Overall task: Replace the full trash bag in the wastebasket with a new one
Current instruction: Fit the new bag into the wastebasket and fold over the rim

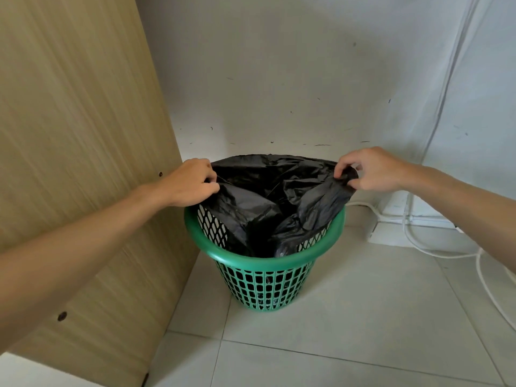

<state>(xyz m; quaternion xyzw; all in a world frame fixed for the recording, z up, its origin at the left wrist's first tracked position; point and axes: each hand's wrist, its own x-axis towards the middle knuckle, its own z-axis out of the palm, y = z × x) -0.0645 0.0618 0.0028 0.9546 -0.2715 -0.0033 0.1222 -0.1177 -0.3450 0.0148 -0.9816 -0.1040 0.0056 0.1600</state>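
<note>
Head view shows the left hand (pixel 192 182) and right hand (pixel 368 170) each pinching the rim of the thin black plastic trash bag (pixel 251 202) between thumb and curled fingers. They hold opposite sides, so its mouth is drawn wide above the green perforated plastic wastebasket (pixel 265 261), with the bag's body hanging slack inside. This 2-point hold would suit stretching the rim over the basket's edge or lifting the bag out; I cannot tell which. The tan wooden panel (pixel 83 135) crowds the left hand, the white wall (pixel 279 79) stands close behind, and white cables (pixel 418 241) trail at right. The pale tiled floor (pixel 335 317) in front gives the open room.
</note>
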